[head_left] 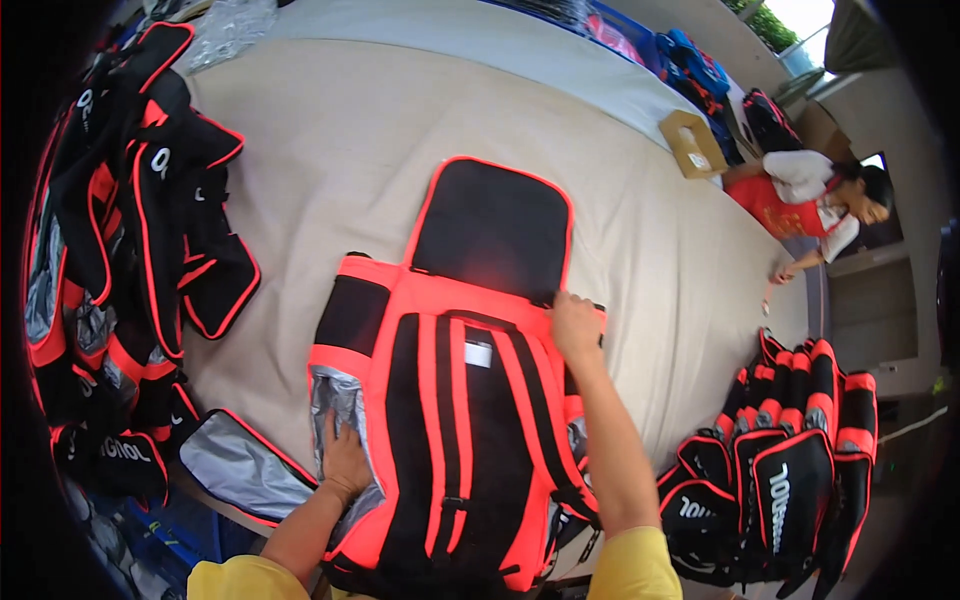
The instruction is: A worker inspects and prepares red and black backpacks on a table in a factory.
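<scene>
A large black and neon-coral backpack (460,430) lies in front of me, its shoulder straps facing up. Its black top flap (490,225), edged in coral, is folded out flat away from me. On the left side a compartment hangs open and shows a silver lining (350,395). Inside that opening my left hand (343,460) rests with fingers extended against the lining. At the right end of the flap's base, my right hand (577,325) is closed on the backpack's edge; its fingertips partly hide what they pinch. A silver-lined side flap (240,468) spreads out beyond my left forearm.
Similar black and coral bags (150,210) are heaped along the left. Several more stand (790,470) at the lower right. A cardboard box (692,145) sits near the far right edge of the cloth-covered table (300,120). Another person (800,205) in red and white is beside it.
</scene>
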The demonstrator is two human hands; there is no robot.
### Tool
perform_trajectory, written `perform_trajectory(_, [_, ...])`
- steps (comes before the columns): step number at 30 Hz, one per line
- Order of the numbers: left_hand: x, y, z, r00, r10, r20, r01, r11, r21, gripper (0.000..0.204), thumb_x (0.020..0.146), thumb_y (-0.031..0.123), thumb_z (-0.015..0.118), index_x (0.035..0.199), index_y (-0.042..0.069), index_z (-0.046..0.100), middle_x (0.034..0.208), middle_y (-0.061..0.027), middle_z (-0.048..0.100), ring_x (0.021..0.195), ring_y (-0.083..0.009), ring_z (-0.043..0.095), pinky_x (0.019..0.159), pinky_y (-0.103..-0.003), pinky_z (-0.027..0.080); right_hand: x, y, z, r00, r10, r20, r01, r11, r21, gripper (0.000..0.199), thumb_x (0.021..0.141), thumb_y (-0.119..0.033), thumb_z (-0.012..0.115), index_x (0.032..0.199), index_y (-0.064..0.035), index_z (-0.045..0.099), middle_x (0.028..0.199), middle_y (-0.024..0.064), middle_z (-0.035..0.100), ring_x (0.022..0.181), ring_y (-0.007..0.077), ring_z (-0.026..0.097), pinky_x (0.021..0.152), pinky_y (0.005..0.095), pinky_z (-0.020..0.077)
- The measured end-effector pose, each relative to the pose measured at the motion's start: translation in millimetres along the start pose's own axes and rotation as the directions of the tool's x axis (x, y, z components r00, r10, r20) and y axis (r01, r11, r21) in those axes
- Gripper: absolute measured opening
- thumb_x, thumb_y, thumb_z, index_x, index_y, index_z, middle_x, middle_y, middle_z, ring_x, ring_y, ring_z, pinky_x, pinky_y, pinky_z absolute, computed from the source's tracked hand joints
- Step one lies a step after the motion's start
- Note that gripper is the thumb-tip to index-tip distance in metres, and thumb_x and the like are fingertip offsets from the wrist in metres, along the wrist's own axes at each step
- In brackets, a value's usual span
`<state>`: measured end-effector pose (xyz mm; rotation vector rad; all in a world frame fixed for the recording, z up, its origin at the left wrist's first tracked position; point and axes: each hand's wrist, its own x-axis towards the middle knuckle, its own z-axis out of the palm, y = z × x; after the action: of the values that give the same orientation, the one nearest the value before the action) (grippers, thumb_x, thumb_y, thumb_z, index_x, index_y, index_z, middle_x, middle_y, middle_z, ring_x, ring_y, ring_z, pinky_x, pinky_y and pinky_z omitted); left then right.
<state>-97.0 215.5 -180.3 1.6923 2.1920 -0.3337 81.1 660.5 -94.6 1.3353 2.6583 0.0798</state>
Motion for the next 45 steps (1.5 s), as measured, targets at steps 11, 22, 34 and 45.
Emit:
perform_trajectory(11, [-4.7, 1.7, 0.1, 0.976, 0.038, -0.215, -0.058, 0.995, -0.084, 0.043, 0.09, 0.033, 0.056, 0.099, 0.003, 0.085, 0.104, -0.0229, 0.075, 0.125, -0.0403, 0.063, 0.13, -0.073, 0.012, 88.9, -152.3, -24.2, 0.918, -0.115, 0.38, -0.169, 0.753, 0.636, 0.043, 0.096, -0.037, 0.068, 0.093, 0.004, 0.078, 0.097, 0.0284, 0.077, 0.095, 0.0434, 0.077, 0.085, 0.0522, 0.0595])
perform_trajectory(22, [-4.0, -0.8, 15.0, 0.989, 0.021, -0.146, -0.033, 0.996, -0.085, 0.058, 0.1, 0.043, 0.047, 0.128, 0.003, 0.077, 0.114, -0.0281, 0.074, 0.133, -0.0428, 0.059, 0.132, -0.071, 0.003, 136.1, -44.6, -18.8, 0.801, 0.594, -0.075, -0.478, 0.71, 0.518, 0.076, 0.095, -0.029, 0.082, 0.143, 0.0172, 0.045, 0.112, 0.0318, 0.072, 0.101, 0.0434, 0.076, 0.08, 0.0493, 0.062])
perform_trajectory(34, [-5.7, -4.3, 18.9, 0.983, 0.015, -0.181, -0.018, 1.0, -0.016, 0.06, 0.099, 0.044, 0.047, 0.129, 0.001, 0.076, 0.117, -0.0289, 0.072, 0.137, -0.044, 0.056, 0.132, -0.07, -0.001, -107.8, -9.3, 31.7, 0.91, 0.24, 0.338, -0.316, -0.124, 0.94, 0.007, 0.093, -0.006, 0.059, 0.088, -0.0041, 0.054, 0.084, 0.0039, 0.057, 0.074, 0.0134, 0.056, 0.071, 0.0263, 0.0468])
perform_trajectory(45, [0.7, -1.2, 13.2, 0.934, -0.011, -0.358, -0.077, 0.97, -0.229, 0.063, 0.096, 0.044, 0.053, 0.137, 0.0, 0.069, 0.123, -0.0305, 0.069, 0.128, -0.0474, 0.06, 0.132, -0.07, 0.009, -114.0, -7.4, 67.9, 0.967, 0.228, 0.115, -0.131, 0.055, 0.99, 0.007, 0.091, -0.006, 0.06, 0.085, -0.0049, 0.056, 0.082, 0.0023, 0.054, 0.07, 0.0122, 0.056, 0.066, 0.0255, 0.0447])
